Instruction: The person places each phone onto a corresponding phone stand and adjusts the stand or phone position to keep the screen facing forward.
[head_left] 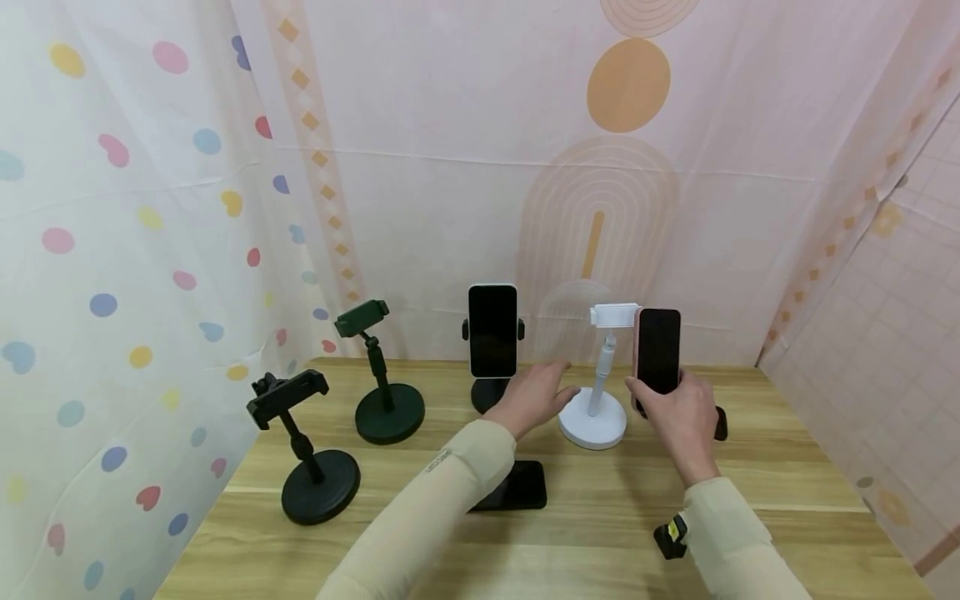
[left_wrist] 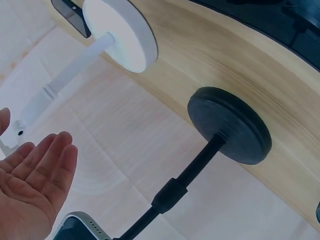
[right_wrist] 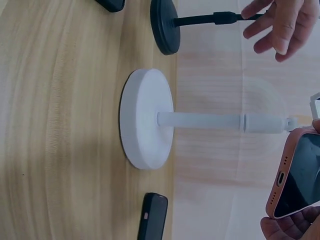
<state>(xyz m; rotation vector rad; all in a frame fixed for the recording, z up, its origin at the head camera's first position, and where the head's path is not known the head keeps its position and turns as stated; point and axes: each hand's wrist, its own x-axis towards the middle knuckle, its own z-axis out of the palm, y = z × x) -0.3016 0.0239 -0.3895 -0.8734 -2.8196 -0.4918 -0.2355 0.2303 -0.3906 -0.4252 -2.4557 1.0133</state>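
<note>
My right hand [head_left: 684, 418] grips a smartphone with a pink edge [head_left: 658, 348] upright, its dark screen toward me. The phone is just right of the clamp [head_left: 615, 315] of a white phone stand [head_left: 592, 421]. In the right wrist view the phone's charging-port edge [right_wrist: 280, 180] shows. My left hand [head_left: 534, 395] reaches forward between the white stand and a black stand [head_left: 489, 395] whose clamp holds a light-edged phone [head_left: 492, 331]. In the left wrist view the left hand's fingers [left_wrist: 60, 155] are extended and hold nothing.
A green stand [head_left: 390, 414] and another black stand [head_left: 321, 487] stand on the left with unoccupied clamps. One dark phone [head_left: 525, 485] lies under my left forearm. Another phone [right_wrist: 153, 217] lies right of the white stand. Patterned curtains [head_left: 420, 217] border the wooden table [head_left: 585, 542].
</note>
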